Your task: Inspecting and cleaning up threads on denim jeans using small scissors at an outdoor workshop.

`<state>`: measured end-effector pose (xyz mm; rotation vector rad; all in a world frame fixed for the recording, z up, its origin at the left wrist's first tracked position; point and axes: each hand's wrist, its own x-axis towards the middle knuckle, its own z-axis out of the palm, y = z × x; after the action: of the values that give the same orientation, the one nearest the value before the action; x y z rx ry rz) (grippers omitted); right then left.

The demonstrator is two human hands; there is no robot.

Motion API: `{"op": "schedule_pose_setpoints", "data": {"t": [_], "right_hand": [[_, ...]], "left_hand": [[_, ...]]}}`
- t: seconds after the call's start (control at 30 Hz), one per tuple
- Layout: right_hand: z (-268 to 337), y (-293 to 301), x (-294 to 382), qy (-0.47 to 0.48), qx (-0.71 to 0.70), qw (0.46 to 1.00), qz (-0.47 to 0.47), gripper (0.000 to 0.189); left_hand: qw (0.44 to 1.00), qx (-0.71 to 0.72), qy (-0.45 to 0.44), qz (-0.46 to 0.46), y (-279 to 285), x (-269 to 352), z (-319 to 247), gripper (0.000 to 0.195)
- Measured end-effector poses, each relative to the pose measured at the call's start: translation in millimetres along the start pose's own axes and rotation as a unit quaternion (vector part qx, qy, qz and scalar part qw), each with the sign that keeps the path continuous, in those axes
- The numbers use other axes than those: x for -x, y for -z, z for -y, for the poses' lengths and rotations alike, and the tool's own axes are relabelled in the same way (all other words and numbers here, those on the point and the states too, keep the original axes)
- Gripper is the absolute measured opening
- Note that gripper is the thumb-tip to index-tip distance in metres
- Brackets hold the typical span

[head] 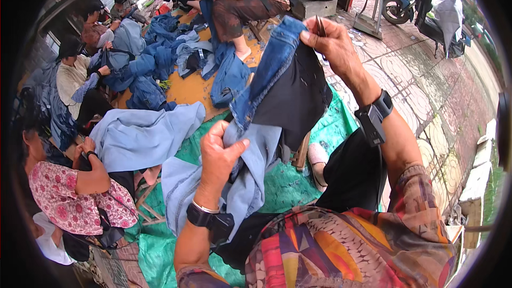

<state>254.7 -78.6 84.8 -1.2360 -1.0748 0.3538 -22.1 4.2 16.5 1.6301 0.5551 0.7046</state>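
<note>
A denim garment (252,164) is stretched between my hands, inside out in part, its pale blue cloth hanging over my lap. My left hand (220,152) grips it at the pale cloth, thumb pointing right. Higher up, my right hand (330,42) pinches the end of a dark blue denim strip (276,60) with a frayed edge. A black cloth panel (290,92), perhaps pocket lining, hangs beside that strip. Small dark metal snips (320,27) are also tucked in my right hand, blades pointing up.
A green plastic sheet (288,192) covers the ground around my feet. At left, a person in a floral top (72,196) holds pale denim (148,136). Several people sit beyond, around heaped jeans (160,56) on an orange surface (188,88). A scooter (432,12) stands on the paving at right.
</note>
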Motion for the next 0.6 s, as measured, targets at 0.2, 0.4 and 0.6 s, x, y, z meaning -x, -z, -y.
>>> {"op": "schedule_pose_setpoints", "data": {"t": [0.2, 0.4, 0.6], "right_hand": [[17, -11, -23, 0.088, -0.005, 0.995, -0.046, 0.016], [34, -8, -74, 0.052, 0.060, 0.996, 0.051, 0.009], [-44, 24, -78, -0.174, 0.124, 0.947, 0.241, 0.010]], "left_hand": [[0.975, 0.213, -0.045, 0.050, 18, -30, -35, 0.012], [0.986, -0.128, -0.065, 0.080, 49, -67, -66, 0.023], [0.919, -0.234, -0.186, 0.255, 20, -65, -61, 0.013]]}}
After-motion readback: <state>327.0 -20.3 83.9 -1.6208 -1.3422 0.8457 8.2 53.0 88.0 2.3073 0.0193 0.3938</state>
